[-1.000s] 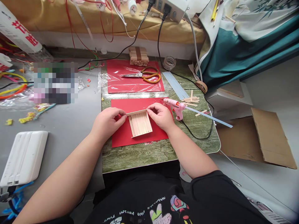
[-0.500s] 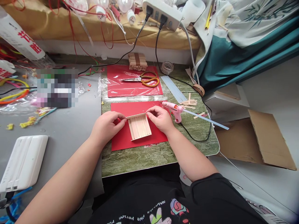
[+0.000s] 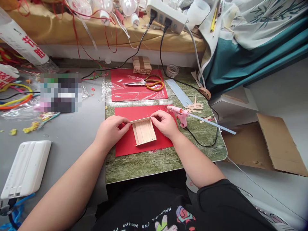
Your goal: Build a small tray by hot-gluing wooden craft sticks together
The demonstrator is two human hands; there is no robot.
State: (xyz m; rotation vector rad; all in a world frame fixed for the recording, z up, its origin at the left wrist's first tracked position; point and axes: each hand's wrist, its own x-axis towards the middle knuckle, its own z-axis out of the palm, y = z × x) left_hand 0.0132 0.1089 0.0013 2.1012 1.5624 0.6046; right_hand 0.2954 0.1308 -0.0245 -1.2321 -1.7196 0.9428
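Note:
A small panel of popsicle sticks (image 3: 144,132) lies on a red sheet (image 3: 125,149), with one stick standing along its near edge. Along the far edge runs another popsicle stick (image 3: 141,120). My left hand (image 3: 112,128) pinches that stick's left end between thumb and fingers. At its right end, my right hand (image 3: 165,123) is closed in a pinch too. Just right of my right hand rests a pink glue gun (image 3: 181,115) with a long translucent glue stick (image 3: 211,123) poking out of its back.
Behind are scissors (image 3: 146,82) on wrapped red sheets (image 3: 117,93), a bundle of popsicle sticks (image 3: 141,65) and spare glue sticks (image 3: 178,93). Loose sticks (image 3: 194,106) lie to the right. A white power bank (image 3: 26,168) is at left, an open cardboard box (image 3: 252,144) at right.
Both hands keep their pinch on the stick at the panel's far edge. The whole view has shifted slightly, with the scene sitting lower in the picture.

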